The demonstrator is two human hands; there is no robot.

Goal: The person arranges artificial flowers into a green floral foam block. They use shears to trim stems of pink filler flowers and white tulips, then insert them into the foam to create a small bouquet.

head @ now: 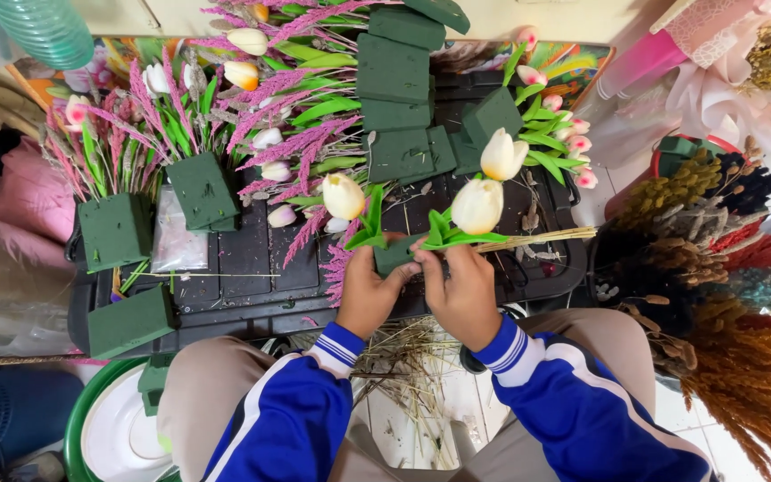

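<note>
My left hand (367,293) grips a small dark green floral foam block (394,253) from the left side. The block carries a cream tulip (343,195) with green leaves. My right hand (462,290) pinches the stem and leaves of a second cream tulip (476,206) at the block's right edge. A third cream tulip (502,153) stands just behind it. A thin bundle of dry straw stems (537,238) lies across under my right fingers, pointing right. Both sleeves are blue with white stripes.
A black tray lid (252,268) holds several green foam blocks (392,67), some stuck with pink plumes and tulips (200,187). Loose foam blocks (129,319) lie left. Dried orange, brown and black grasses (742,357) crowd the right. Straw scraps (408,366) litter the floor between my knees.
</note>
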